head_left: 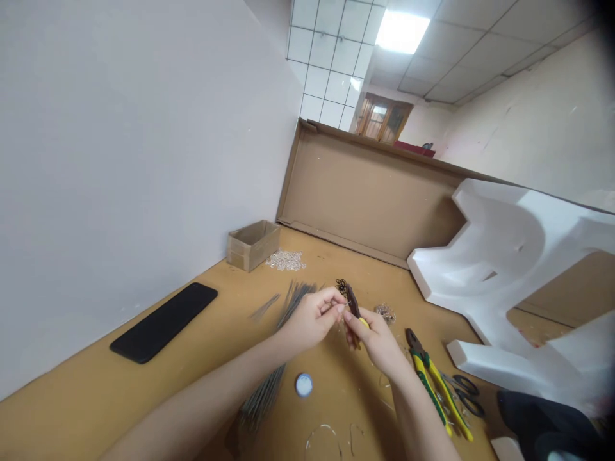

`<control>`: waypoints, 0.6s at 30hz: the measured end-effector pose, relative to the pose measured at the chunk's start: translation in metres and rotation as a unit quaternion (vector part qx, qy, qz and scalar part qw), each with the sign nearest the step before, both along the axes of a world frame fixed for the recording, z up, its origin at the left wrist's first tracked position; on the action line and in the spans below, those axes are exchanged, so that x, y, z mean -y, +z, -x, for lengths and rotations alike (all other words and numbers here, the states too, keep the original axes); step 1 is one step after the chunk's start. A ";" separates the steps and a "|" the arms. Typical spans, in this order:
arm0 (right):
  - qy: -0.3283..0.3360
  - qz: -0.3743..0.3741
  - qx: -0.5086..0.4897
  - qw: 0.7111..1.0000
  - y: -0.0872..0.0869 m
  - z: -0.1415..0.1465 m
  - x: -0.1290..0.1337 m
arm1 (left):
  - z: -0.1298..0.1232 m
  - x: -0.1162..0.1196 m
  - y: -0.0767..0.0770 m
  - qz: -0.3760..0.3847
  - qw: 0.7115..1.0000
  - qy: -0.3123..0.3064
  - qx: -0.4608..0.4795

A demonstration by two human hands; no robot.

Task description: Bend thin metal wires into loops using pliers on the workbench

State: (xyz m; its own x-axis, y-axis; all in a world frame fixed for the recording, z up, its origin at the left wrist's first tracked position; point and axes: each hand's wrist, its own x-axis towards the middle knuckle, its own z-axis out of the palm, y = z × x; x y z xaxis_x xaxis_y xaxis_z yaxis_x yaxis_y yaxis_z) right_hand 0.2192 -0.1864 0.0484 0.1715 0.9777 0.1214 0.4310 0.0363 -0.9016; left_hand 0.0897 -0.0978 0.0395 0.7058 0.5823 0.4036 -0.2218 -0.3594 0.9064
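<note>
**Hand position.** Both forearms extend forward from the lower edge of the view and converge above the tan wooden work surface (336,410). The left hand (312,318) is angled inward, with the fingers closed in a pinch toward the centre. The right hand (377,340) faces it, with the thumb and forefinger pinched on the lower part of the held item. The hands touch the item from opposite sides and are close together.

**Held item.** A narrow, dark brown elongated piece (352,304) stands tilted between the two hands, above the work surface. Black looped wire (342,287) projects from its upper end. A small yellow part (364,323) shows beside the right fingertips; its connection to the held item cannot be determined.

**Adjacent items.** A bundle of thin grey metal rods (298,298) lies beyond the left hand, and a second grey bundle (262,398) lies beneath the left forearm. A small white round cap (303,385) rests between the forearms. A small heap of brownish beads (385,312) lies just beyond the right hand. Yellow-and-green-handled pliers (435,390) lie to the right of the right forearm, beside black-handled scissors (466,396).
</note>
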 end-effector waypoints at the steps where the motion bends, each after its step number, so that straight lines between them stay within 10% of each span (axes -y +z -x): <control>1: 0.023 0.011 -0.062 0.998 -0.001 0.002 0.000 | 0.001 0.001 0.000 -0.026 1.000 0.011 -0.001; 8: 0.136 0.080 -0.328 0.932 -0.003 0.007 0.003 | 0.009 0.003 0.010 -0.189 0.979 0.072 -0.021; 14: 0.049 0.008 -0.056 0.997 0.008 0.005 0.006 | 0.012 0.003 0.015 -0.148 0.988 0.034 -0.036; 18: -0.029 -0.037 0.145 0.988 0.009 0.007 0.005 | 0.011 0.003 0.016 -0.074 0.997 -0.009 -0.033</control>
